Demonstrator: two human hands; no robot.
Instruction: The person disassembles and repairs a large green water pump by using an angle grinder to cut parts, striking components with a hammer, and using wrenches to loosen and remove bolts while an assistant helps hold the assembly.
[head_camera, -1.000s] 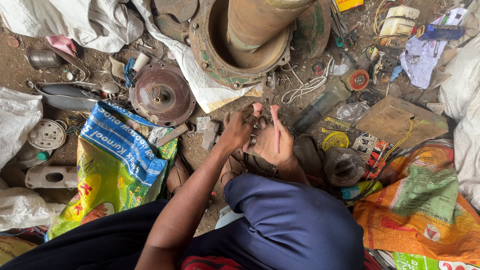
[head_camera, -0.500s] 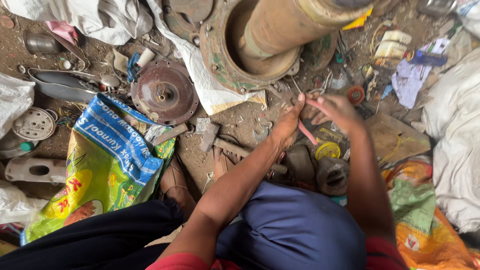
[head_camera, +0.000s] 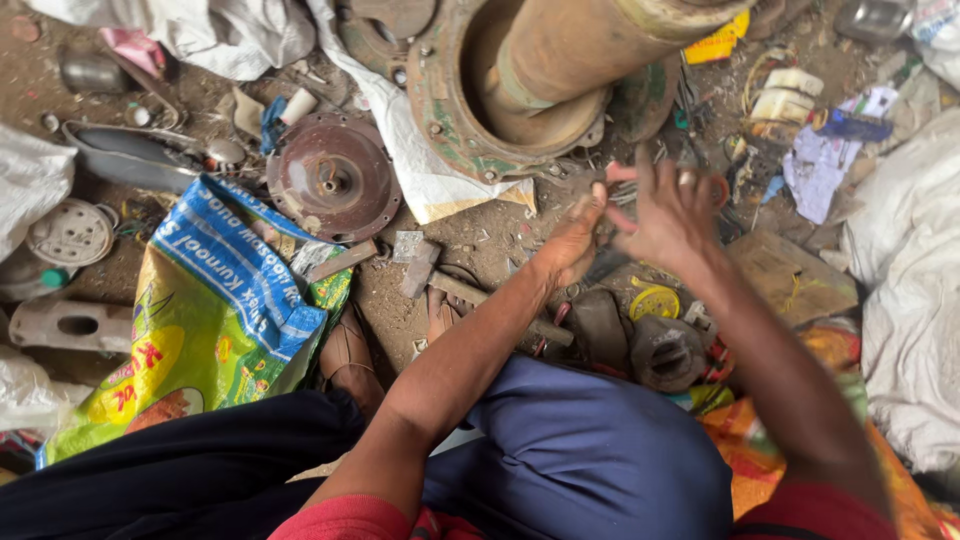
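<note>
Both my arms reach forward over the dirt floor. My left hand (head_camera: 573, 243) has its fingers drawn together, and a thin pink stick (head_camera: 620, 173) shows at its fingertips. My right hand (head_camera: 668, 212) is just to the right, blurred, fingers spread and raised, almost touching the stick's end. Both hands hover just below the flanged rim of a big rusty cylinder (head_camera: 520, 110). A hammer (head_camera: 440, 280) lies on the ground under my left forearm.
A rusty round disc (head_camera: 333, 178) and a printed woven sack (head_camera: 215, 310) lie at the left. Dark metal parts (head_camera: 660, 350) and a yellow lid (head_camera: 655, 302) sit below my hands. White sacks (head_camera: 910, 300) lie at the right, with scrap and wires all around.
Both hands have moved up and to the right, away from my lap toward the cylinder's rim. The pink stick went with them, and my right hand's fingers have spread.
</note>
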